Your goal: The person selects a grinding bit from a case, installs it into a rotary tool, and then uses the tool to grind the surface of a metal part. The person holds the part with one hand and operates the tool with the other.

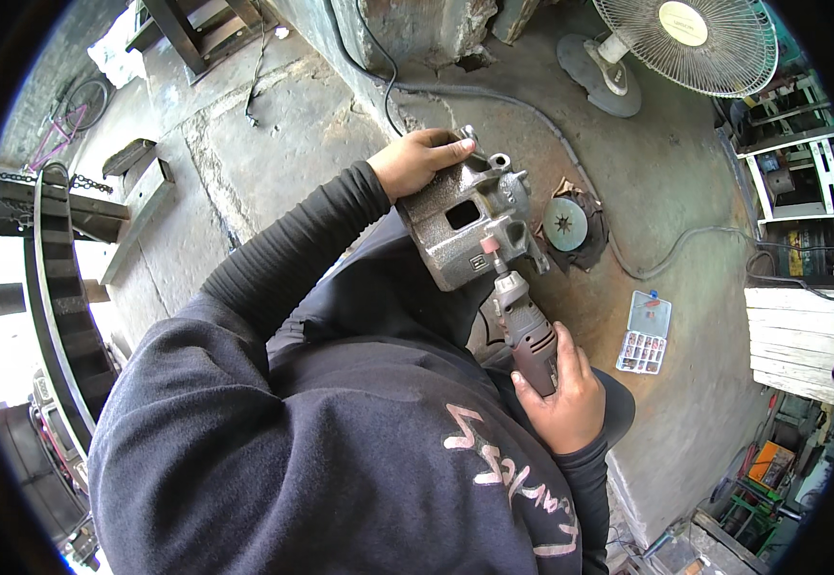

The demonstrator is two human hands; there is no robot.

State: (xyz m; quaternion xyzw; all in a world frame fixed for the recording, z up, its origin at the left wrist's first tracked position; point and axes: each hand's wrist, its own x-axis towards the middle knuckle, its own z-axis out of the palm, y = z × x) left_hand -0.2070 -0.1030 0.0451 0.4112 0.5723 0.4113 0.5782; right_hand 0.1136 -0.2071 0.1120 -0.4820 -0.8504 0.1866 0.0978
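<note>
A grey cast-metal brake caliper (441,222) sits tilted above my lap. My left hand (420,161) is closed around its far upper edge, with the thumb lying along the top. In my right hand (559,393) is a dark rotary tool (526,324), its body wrapped by my fingers and its nose pointing away from me. The small pink grinding stone (491,245) at its tip is right at the caliper's near right side, by a lug; whether it touches the metal I cannot tell.
An open clear case (645,333) of small bits lies on the floor to the right. Beyond the caliper is a round green disc (565,224) on dark scraps. A grey cable (532,103) snakes across the floor. A fan (680,48) stands far right, shelving (795,182) along the right.
</note>
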